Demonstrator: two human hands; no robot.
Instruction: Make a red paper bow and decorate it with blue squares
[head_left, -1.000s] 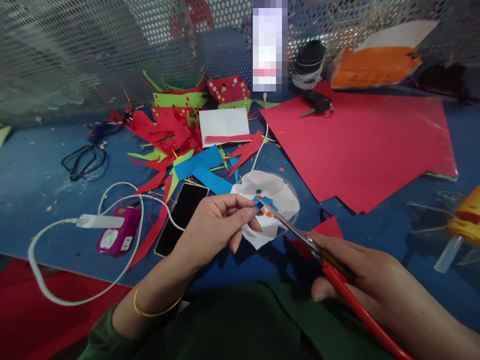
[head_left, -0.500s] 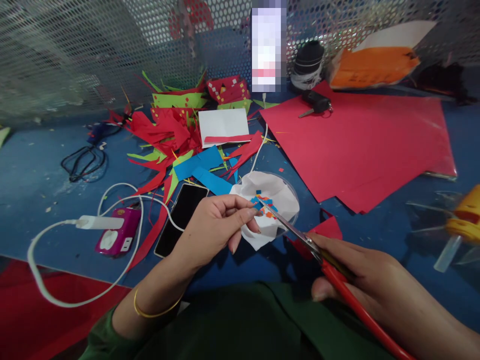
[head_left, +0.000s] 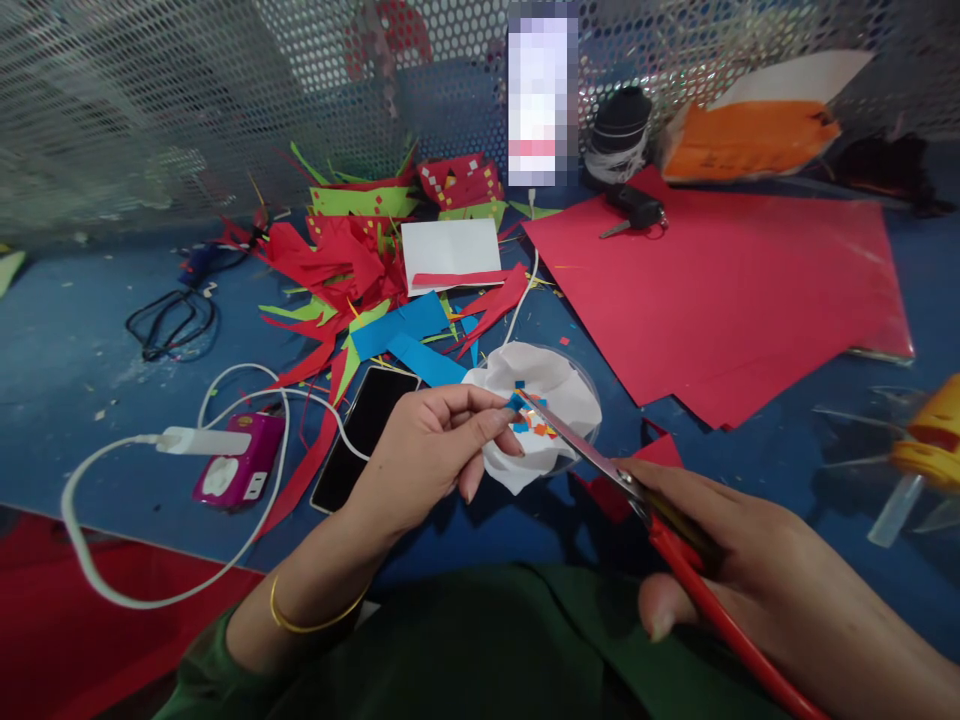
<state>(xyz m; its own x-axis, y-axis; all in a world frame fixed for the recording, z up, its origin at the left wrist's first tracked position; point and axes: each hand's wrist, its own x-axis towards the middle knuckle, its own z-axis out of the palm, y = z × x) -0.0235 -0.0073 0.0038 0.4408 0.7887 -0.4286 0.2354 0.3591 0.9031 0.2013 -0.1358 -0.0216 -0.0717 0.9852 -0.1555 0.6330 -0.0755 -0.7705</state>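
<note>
Thumb and fingers of my left hand pinch a small strip of blue paper above a round dish. My right hand is wrapped round red-handled scissors, whose tips reach the blue strip. Under the tips, the dish is lined with crumpled white paper. Small cut blue and orange paper pieces lie in it. A scrap of red paper sits beneath the scissors, to the right of the dish.
Red paper sheets bearing a car key lie at right. A phone, a purple adapter with white cable and piled red scraps are at left. A yellow glue gun stands far right; mesh rises behind.
The scissor handles have spread a little, with my right thumb lower. My left hand keeps its pinch on the blue strip. The whole view has shifted slightly.
</note>
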